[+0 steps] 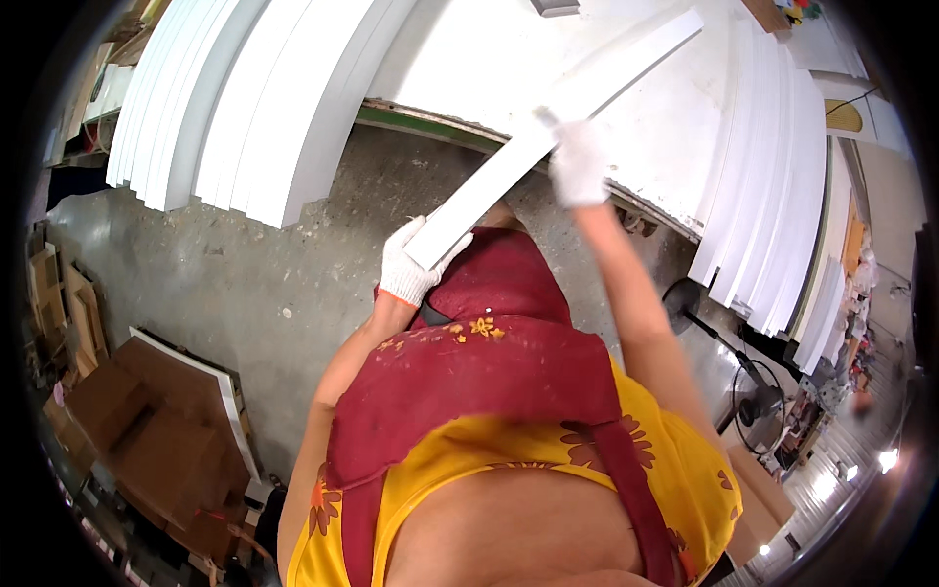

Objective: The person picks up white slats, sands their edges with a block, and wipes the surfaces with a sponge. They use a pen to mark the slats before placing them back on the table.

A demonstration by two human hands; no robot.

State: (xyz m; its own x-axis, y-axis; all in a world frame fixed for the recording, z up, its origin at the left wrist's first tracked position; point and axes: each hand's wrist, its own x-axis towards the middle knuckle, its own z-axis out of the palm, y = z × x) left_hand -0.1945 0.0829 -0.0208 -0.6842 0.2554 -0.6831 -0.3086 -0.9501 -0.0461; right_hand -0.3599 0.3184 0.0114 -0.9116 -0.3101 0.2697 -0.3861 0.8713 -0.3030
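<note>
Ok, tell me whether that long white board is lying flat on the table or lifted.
Lifted at the near end: the left hand holds the white board up past the table edge, right hand gripping mid-length.

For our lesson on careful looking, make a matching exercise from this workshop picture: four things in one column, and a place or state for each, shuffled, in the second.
Things:
1. long white board
2. left hand
3. stack of white panels
4. pedestal fan

Places or states:
A. leaning at upper left, above the grey floor
B. gloved, gripping the board's near end
C. standing at lower right, beside the person
D. held slanted in both gloved hands, over the workbench edge

Pairs: 1-D, 2-B, 3-A, 4-C
</note>
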